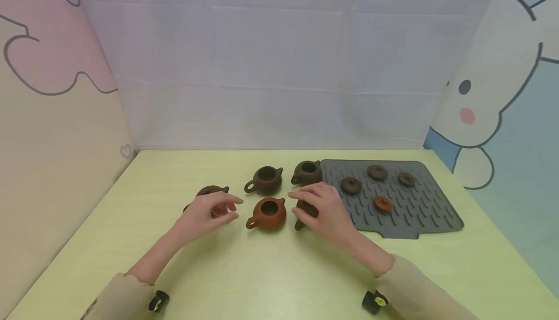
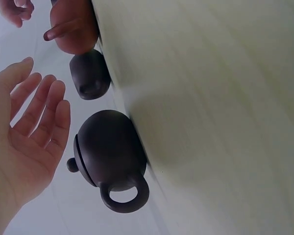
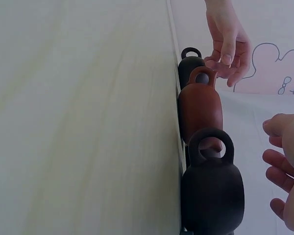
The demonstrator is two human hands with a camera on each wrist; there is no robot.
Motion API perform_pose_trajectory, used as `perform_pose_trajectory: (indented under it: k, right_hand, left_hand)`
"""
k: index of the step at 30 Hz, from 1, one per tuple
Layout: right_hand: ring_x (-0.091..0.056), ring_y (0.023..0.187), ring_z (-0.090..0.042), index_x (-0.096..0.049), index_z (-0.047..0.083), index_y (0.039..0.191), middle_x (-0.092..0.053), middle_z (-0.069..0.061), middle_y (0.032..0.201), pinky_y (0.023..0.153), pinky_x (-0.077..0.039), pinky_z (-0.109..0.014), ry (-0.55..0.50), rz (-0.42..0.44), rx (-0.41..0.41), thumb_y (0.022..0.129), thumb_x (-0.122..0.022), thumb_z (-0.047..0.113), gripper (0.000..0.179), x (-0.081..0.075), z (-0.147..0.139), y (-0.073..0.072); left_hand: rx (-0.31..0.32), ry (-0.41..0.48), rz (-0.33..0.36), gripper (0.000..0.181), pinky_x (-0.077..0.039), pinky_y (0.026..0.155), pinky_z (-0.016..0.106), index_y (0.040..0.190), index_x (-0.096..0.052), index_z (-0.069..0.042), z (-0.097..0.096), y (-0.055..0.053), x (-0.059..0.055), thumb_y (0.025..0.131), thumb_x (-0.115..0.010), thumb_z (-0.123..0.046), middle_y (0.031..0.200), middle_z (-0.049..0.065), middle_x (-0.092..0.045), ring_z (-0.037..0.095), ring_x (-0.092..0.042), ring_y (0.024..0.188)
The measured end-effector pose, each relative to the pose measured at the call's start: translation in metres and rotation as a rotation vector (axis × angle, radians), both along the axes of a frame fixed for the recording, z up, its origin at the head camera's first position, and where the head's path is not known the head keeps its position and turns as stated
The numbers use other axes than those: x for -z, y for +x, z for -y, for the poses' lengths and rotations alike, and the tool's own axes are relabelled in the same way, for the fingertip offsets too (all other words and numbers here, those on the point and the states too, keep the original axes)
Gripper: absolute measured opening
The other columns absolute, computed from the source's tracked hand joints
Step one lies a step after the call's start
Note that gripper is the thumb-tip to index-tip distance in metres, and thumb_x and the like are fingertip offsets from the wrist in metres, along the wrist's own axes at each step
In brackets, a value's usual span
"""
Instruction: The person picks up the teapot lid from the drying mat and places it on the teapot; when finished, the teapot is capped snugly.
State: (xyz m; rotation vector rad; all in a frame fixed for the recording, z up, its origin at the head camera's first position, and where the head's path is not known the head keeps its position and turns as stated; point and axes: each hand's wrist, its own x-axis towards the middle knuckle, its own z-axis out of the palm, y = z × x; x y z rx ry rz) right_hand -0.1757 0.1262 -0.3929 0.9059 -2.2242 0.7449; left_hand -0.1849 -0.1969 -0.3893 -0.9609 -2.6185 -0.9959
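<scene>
My left hand hovers beside a dark brown teapot at the left, fingers loosely bent and holding nothing. In the left wrist view this teapot wears its knobbed lid, apart from the hand. My right hand is over another dark teapot, partly hiding it; the right wrist view shows a gap between that teapot and the relaxed fingers. Between the hands stands a reddish-brown teapot with an uncovered mouth. Two dark lidless teapots, one in the middle and one farther right, stand behind.
A grey ridged mat lies on the right of the pale yellow table. On it are a reddish lid and three dark lids, one near its left side. A white backdrop rises behind the table.
</scene>
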Motion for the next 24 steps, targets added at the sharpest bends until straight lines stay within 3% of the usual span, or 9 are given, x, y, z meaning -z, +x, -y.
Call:
perform_pose_trajectory:
  k: [17,24]
  right_hand:
    - [-0.06,0.095,-0.021,-0.074,0.017,0.11,-0.071,-0.001,0.103,0.083,-0.044,-0.048,0.028,0.004,0.111,0.078,-0.083,0.015,0.033,0.003,-0.054,-0.007]
    - [-0.061,0.094,-0.021,-0.073,0.014,0.113,-0.07,-0.003,0.103,0.082,-0.046,-0.044,0.009,0.021,0.127,0.078,-0.083,0.012,0.036,0.004,-0.079,-0.013]
  left_hand:
    - [0.04,-0.118,0.025,0.027,-0.057,0.07,0.024,0.114,-0.07,-0.015,-0.015,-0.004,0.002,0.087,-0.075,-0.018,0.093,-0.005,-0.073,0.003,-0.065,0.077]
    - [0.058,-0.124,0.064,0.026,-0.056,0.067,0.021,0.114,-0.07,-0.013,-0.015,-0.003,0.004,0.089,-0.073,-0.018,0.092,-0.005,-0.074,0.003,-0.066,0.075]
